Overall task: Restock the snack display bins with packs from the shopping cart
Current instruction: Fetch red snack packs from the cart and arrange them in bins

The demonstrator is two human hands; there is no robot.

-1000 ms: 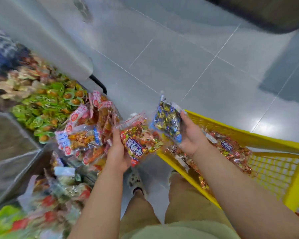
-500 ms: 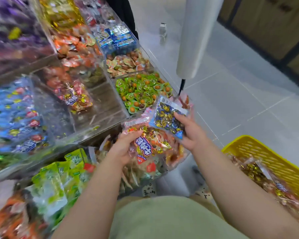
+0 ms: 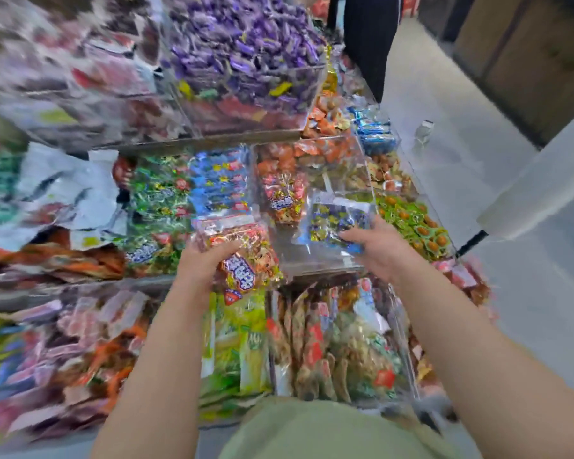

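Two hands are up, with one pack in each. The left hand point(image 3: 206, 263) has its fingers curled over the top of a red-orange pack point(image 3: 246, 263), which hangs over the front edge of the middle shelf. The right hand point(image 3: 375, 250), at 3 o'clock from the left hand, pinches the lower edge of a blue pack point(image 3: 332, 220) with its fingers. That pack is held inside the clear bin point(image 3: 318, 265), just behind the bin's front wall. One more red pack point(image 3: 284, 200) lies in the same bin, at 10 o'clock from the blue pack, and bare bin bottom shows around them. A bin of green packs point(image 3: 411, 223) stands at 3 o'clock from the clear bin. Open grey floor point(image 3: 478, 154) runs along the display's right edge.
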